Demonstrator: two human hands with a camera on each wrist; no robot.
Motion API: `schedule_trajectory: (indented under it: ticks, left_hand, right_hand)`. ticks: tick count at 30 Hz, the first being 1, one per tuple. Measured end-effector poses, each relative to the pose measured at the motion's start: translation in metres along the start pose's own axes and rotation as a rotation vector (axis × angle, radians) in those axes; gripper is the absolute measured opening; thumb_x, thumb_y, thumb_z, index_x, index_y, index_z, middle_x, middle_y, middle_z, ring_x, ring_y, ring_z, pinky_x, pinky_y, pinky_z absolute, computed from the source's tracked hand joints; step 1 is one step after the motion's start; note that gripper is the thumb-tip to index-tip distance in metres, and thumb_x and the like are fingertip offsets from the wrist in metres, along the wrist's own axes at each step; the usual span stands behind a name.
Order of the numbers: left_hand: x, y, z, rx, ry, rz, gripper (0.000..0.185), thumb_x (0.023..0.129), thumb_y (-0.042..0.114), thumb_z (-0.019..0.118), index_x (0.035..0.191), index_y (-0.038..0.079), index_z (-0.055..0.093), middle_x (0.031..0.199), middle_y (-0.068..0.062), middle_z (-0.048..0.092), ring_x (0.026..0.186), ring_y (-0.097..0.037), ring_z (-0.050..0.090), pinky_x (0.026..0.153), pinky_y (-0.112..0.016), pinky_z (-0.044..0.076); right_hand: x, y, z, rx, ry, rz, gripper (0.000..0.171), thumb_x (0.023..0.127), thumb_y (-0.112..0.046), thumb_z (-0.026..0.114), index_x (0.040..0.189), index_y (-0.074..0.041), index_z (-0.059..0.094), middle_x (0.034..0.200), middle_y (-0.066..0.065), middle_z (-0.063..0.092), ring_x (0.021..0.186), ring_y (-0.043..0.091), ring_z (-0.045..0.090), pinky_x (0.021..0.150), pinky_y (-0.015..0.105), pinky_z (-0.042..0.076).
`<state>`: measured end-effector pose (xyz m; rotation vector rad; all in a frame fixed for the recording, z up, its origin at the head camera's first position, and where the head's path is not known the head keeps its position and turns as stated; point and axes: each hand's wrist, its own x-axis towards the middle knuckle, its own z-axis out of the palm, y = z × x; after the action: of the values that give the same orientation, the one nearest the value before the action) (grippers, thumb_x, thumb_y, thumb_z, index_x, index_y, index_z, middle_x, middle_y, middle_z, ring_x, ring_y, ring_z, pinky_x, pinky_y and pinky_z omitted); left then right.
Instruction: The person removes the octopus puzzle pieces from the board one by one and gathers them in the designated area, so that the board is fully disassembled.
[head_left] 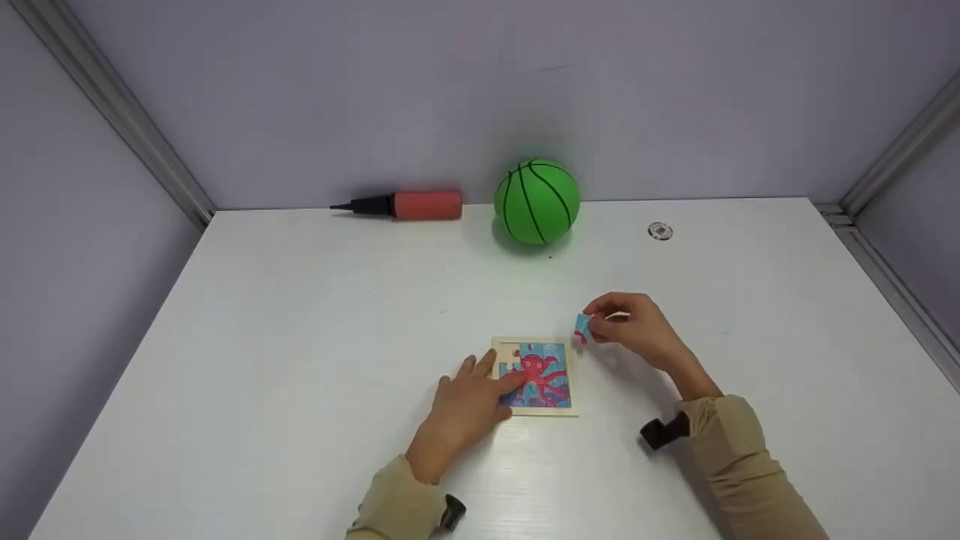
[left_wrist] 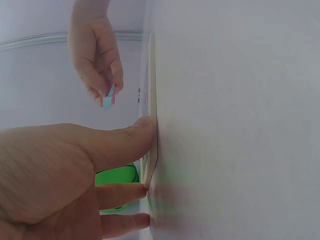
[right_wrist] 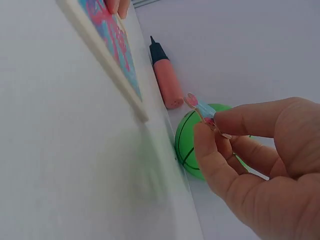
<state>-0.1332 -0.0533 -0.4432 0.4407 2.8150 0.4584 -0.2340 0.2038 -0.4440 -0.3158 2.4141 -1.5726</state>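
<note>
A framed octopus puzzle (head_left: pixel 553 375) lies on the white table, its upper left corner showing bare wood where no piece sits. My left hand (head_left: pixel 469 401) rests over the frame's left side, fingers extended, with one finger across the picture and the thumb at the near edge. In the left wrist view that thumb (left_wrist: pixel 125 145) touches the frame's rim. My right hand (head_left: pixel 637 330) pinches a blue and pink puzzle piece (head_left: pixel 583 328) between thumb and fingers, just beyond the frame's upper right corner. The right wrist view shows the piece (right_wrist: pixel 204 109) tilted and raised above the table.
A green ball (head_left: pixel 537 201) with black lines stands at the back of the table. Left of it lies a red and black hand pump (head_left: pixel 426 205) by the wall. A small round chip (head_left: pixel 660 231) lies at the back right. Walls enclose the back and sides.
</note>
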Motion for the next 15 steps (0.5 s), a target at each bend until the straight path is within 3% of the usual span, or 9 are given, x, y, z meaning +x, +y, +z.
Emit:
schedule_trajectory:
  ticks: [8, 15]
  left_hand:
    - [0.000, -0.001, -0.001, -0.005, -0.002, 0.007, 0.050, 0.089, 0.024, 0.067, 0.137, 0.029, 0.054, 0.150, -0.015, 0.036, 0.135, -0.039, 0.034, 0.097, -0.061, 0.037]
    - [0.000, 0.000, -0.001, 0.002, -0.004, 0.006, 0.050, 0.089, 0.024, 0.068, 0.137, 0.029, 0.055, 0.150, -0.015, 0.036, 0.134, -0.039, 0.034, 0.097, -0.061, 0.037]
  right_hand:
    - [-0.001, 0.019, -0.012, -0.109, 0.018, -0.001, 0.018, 0.087, -0.004, 0.063, 0.103, 0.003, 0.067, 0.091, 0.013, 0.062, 0.082, 0.021, 0.058, 0.069, 0.025, 0.053]
    - [-0.001, 0.019, -0.010, -0.179, 0.035, 0.054, 0.015, 0.085, -0.005, 0.066, 0.099, 0.000, 0.069, 0.086, 0.009, 0.063, 0.076, 0.020, 0.057, 0.064, 0.025, 0.051]
